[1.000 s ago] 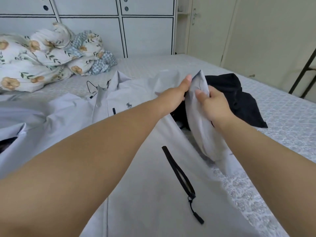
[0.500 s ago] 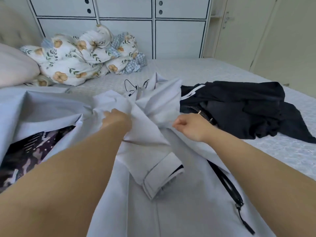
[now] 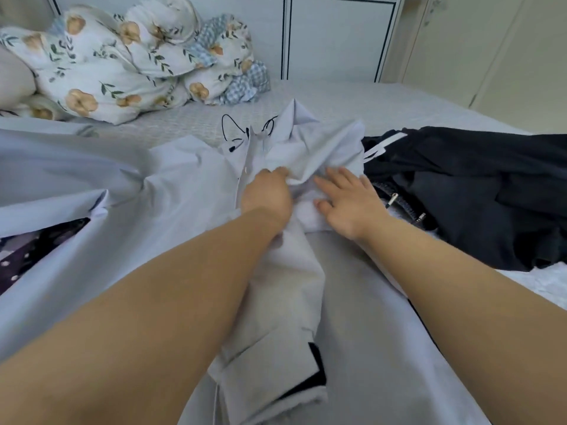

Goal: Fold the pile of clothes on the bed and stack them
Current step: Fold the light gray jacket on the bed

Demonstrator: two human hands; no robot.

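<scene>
Pale grey jacket point(image 3: 190, 191) lies spread across centre and lower frame on the bed point(image 3: 383, 105), collar toward the top w/ black drawcords point(image 3: 233, 133) looped just above it. One sleeve point(image 3: 285, 302) is folded in over the body, cuff at bottom centre. Left hand point(image 3: 267, 197) is at mid-frame w/ fingers curled into a bunch of fabric near the shoulder seam, gripping it. Right hand point(image 3: 349, 204) lies just beside it, fingers straight and spread, pressing flat on the fold, not clasping anything. Dark clothes point(image 3: 491, 191) sit in a heap at the right, touching the jacket's edge; a dark patterned garment point(image 3: 33, 250) shows thru a gap at lower left. Floral bedding point(image 3: 122, 59) is piled upper left, cabinet doors point(image 3: 334, 35) behind. Risks, as I judge: fabric looks slick, so the sleeve could slide back out if the right palm lifts early; the bunched shoulder could set a crooked crease; the dark heap's edge might get caught in the next fold since it's touching.
</scene>
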